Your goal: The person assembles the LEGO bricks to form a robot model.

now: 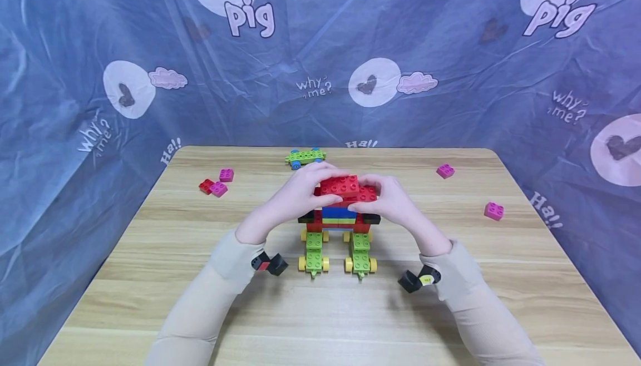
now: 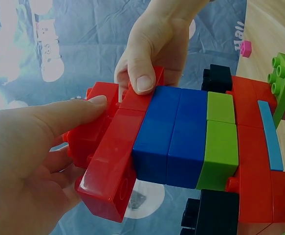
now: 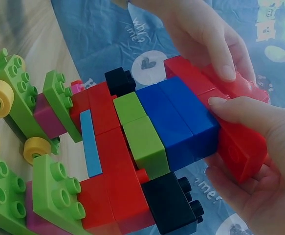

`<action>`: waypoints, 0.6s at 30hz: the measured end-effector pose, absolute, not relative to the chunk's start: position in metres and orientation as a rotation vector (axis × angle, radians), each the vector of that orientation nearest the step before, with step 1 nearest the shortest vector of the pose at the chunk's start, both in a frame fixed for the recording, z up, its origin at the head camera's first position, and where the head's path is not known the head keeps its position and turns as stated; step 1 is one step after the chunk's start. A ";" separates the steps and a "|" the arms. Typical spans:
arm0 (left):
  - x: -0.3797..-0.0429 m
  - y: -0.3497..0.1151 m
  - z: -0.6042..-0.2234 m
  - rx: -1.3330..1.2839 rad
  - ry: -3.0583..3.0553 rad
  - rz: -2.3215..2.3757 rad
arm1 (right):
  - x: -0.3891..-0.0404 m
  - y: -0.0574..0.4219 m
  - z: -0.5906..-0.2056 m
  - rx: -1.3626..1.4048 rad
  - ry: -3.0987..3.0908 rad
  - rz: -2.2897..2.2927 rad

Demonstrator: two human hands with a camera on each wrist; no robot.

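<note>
A brick build of stacked blocks stands on the table. Its middle has blue bricks (image 2: 174, 132), lime bricks (image 2: 220, 137) and black bricks (image 3: 169, 203) at the sides. Below are two lime wheeled bases (image 1: 314, 260) with yellow wheels. My left hand (image 1: 297, 191) pinches a red brick (image 1: 339, 186) at the very top, slightly askew over the red layer (image 2: 113, 156). My right hand (image 1: 390, 199) grips that red layer at its right end, thumb on the front face. Fingers behind the build are partly hidden.
A lime wheeled base with blue wheels (image 1: 305, 157) stands behind the build. Loose to the left lie a red brick (image 1: 206, 186) and pink bricks (image 1: 226, 175). Two more pink bricks (image 1: 494, 211) lie at the right. A blue patterned cloth (image 1: 320, 38) hangs beyond the table.
</note>
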State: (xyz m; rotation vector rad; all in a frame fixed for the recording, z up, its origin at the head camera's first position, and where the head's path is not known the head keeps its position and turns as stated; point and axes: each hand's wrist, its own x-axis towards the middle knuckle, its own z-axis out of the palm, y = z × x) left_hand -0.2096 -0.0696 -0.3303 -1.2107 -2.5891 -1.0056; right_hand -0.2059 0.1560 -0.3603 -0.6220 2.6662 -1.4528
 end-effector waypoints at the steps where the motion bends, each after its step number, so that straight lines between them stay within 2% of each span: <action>1: -0.210 -0.070 -0.330 -1.211 -2.593 -1.005 | -0.206 0.156 -0.360 -0.621 2.666 -1.451; 18: -0.209 -0.070 -0.332 -1.160 -2.641 -0.982 | -0.205 0.158 -0.360 -0.695 2.666 -1.442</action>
